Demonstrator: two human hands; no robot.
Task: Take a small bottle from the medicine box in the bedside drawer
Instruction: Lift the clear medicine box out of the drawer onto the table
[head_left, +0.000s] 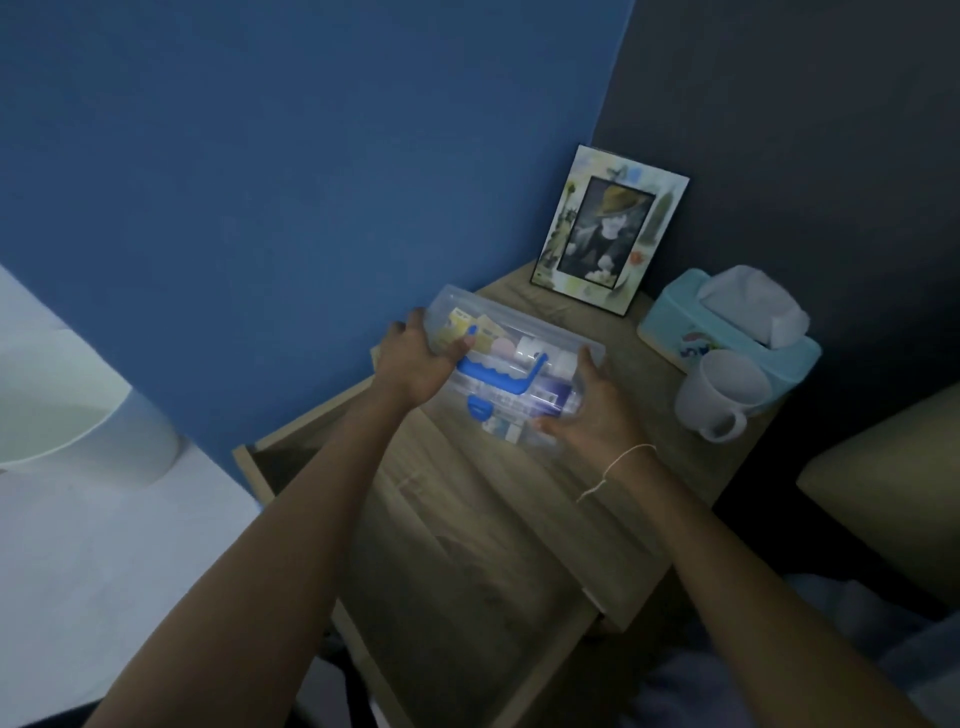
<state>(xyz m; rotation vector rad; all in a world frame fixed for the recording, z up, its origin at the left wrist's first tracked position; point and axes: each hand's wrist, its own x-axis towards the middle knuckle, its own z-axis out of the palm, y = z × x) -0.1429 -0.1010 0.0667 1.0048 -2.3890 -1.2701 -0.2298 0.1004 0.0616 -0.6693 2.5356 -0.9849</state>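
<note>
On the bedside table (524, 499), above its open drawer (291, 457): one clear plastic medicine box (519, 364), blue handle (498, 371) and latch, lid closed, clasped at its ends by left hand (421, 358) and right hand (597, 415). Contents, dimly seen: cartons, small white bottles (530, 345). Judged light, rigid, smooth and possibly slippery; take bottles by the body once unlatched.
</note>
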